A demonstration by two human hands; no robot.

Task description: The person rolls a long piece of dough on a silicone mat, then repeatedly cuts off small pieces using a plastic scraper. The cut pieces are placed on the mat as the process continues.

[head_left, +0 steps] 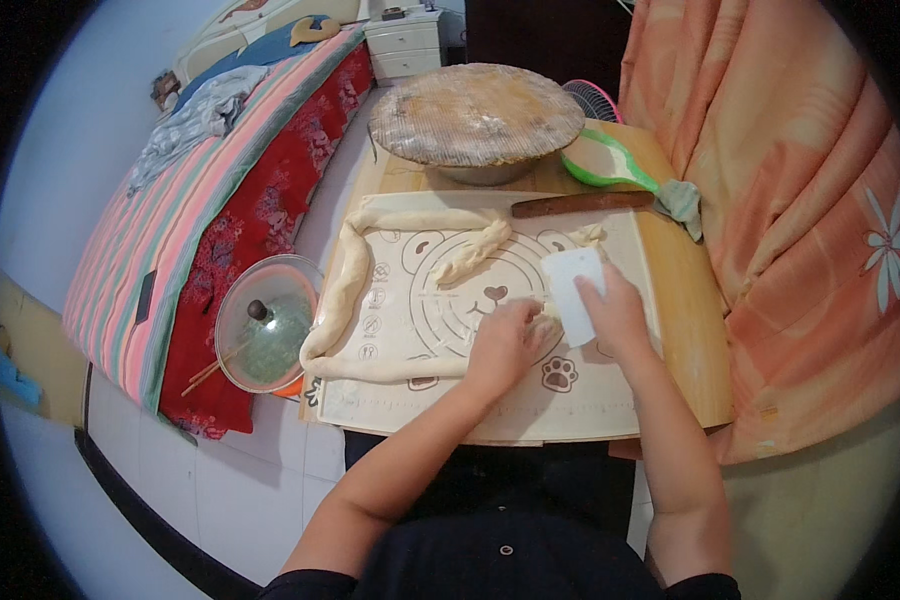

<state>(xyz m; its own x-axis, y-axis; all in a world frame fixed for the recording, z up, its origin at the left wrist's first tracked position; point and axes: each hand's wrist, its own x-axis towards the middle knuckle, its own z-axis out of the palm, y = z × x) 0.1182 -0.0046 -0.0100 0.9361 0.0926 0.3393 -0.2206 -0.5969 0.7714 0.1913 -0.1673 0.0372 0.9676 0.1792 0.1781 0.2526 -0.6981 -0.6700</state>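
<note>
My right hand (618, 312) grips a white dough scraper (572, 290), held upright over the right part of a printed baking mat (440, 405). Beside it, my left hand (508, 343) has its fingers curled at a pale bit of dough (547, 328), mostly hidden by the fingers. A long dough rope (345, 285) bends along the mat's far, left and near sides; its near end passes behind my left hand. Farther up lie a lumpy, twisted dough strip (475, 252) and a small dough piece (587, 235).
A round ridged cover (478, 112) tops a basin at the far side. Near it are a green scoop (610, 165), a cloth (680, 205) and a long brown wooden stick (580, 204). Left stands a lidded bowl (270, 335) with chopsticks (202, 379). An orange curtain (780, 200) hangs right.
</note>
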